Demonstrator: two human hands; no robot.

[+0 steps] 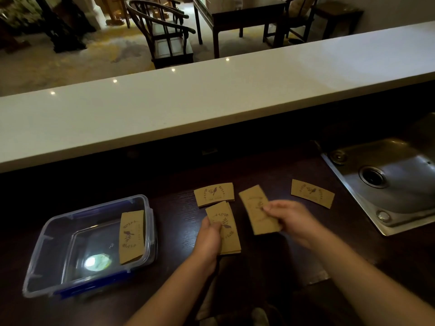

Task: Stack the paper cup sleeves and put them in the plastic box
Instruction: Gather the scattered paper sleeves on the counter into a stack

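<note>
**Coach:** Dark wood counter point(294, 243) under you, steel sink point(400, 180) off to your right, and the plastic box point(47, 267) open at your left. One sleeve in the box point(130, 236) leans against its right-hand wall. What do your hands have?

**Operator:** Left hand point(209, 238) pinches a small stack of sleeves point(229, 231) by its left edge. Right hand point(292, 220) grips a single sleeve point(255, 208), just beside the stack.

**Coach:** That single one is blurred, so I can't read its print, or which way its curve runs. Check that yourself: turn it until its curve matches the stack's, then lay it flat on top.

**Operator:** And the edges?

**Coach:** Square them with your left thumb on one long side and your fingers on the other. A fanned stack will likely snag on the box wall.

**Operator:** What's left on the counter?

**Coach:** Two more: the sleeve with the bird print point(214, 194) lies just beyond your stack, and the far sleeve point(312, 192) sits near the sink. I'd take the nearer one first, and keep your left hand's hold firm while the right reaches.
</note>
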